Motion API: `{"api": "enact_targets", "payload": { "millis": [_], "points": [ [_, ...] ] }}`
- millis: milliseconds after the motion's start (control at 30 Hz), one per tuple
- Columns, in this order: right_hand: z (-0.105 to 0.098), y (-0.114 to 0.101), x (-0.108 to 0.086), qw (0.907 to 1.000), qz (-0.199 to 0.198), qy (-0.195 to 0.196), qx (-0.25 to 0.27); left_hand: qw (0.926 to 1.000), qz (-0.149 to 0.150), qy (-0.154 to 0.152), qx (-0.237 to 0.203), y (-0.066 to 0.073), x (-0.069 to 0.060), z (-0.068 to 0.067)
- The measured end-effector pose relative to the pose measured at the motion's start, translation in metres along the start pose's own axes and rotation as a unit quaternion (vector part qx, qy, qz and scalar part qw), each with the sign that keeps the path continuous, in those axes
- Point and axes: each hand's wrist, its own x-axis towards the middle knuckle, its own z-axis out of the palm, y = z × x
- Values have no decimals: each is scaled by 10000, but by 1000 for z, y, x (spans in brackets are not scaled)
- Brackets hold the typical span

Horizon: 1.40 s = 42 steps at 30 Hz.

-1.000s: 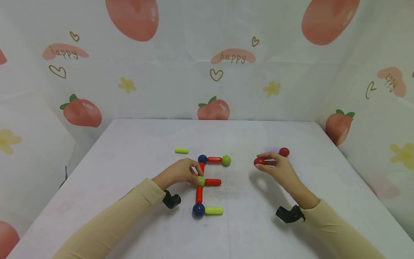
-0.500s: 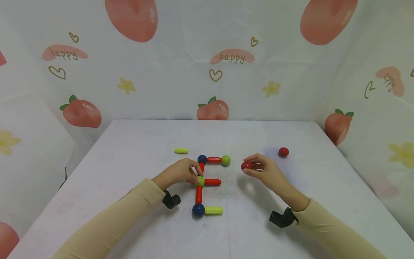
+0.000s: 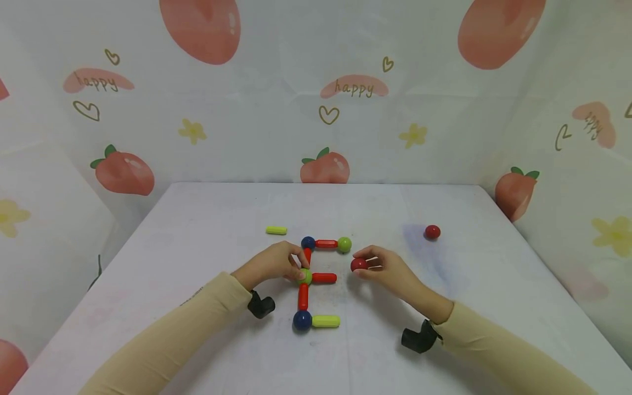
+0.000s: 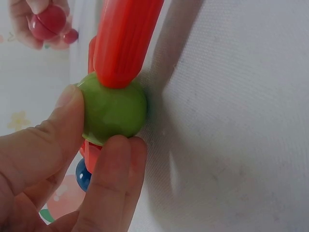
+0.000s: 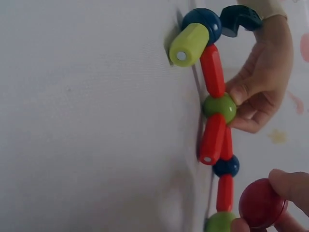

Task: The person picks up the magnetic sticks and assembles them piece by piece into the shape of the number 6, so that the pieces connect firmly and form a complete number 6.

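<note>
My left hand [image 3: 275, 262] pinches the green ball [image 4: 115, 112] in the middle of a magnetic stick-and-ball figure lying on the table. Red sticks join that ball to a blue ball [image 3: 308, 242] at the far end and another blue ball [image 3: 303, 320] at the near end. From it a red rod [image 3: 324, 278] points right, its metal-tipped end bare. My right hand [image 3: 395, 274] holds a red ball [image 3: 359, 265] between thumb and fingers, just right of that rod and apart from it. A yellow-green rod [image 3: 326, 321] extends from the near blue ball.
A second red ball [image 3: 432, 232] lies at the back right of the white table [image 3: 222, 208]. Behind the figure lies a loose yellow-green stick [image 3: 276, 230]. The far arm ends in another green ball [image 3: 344, 244]. A printed cloth hangs behind.
My right hand has carried the red ball left and slightly nearer, from beside the other red ball to close by the figure. The left hand and the figure stay put.
</note>
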Motion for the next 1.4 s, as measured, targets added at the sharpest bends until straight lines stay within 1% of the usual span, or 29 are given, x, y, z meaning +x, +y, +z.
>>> {"api": "enact_targets", "payload": {
  "millis": [333,567,733,933,1167,1400],
  "points": [
    [16,-2,5,9997,17,-204,-128,10000,53,-4,-31,-1,1,0],
    [23,2,10,9992,30,-373,-116,10000,66,-3,16,-2,2,0],
    [27,1,11,9991,29,-365,-217,10000,84,3,31,-1,1,0],
    [30,0,12,9989,-48,-363,-295,10000,62,30,18,-1,1,1],
    [30,1,11,9984,-184,-452,-302,10000,71,5,-29,-2,1,1],
    [31,-1,11,9984,-84,-420,-372,9998,61,-12,-193,-5,-1,0]
  ]
}}
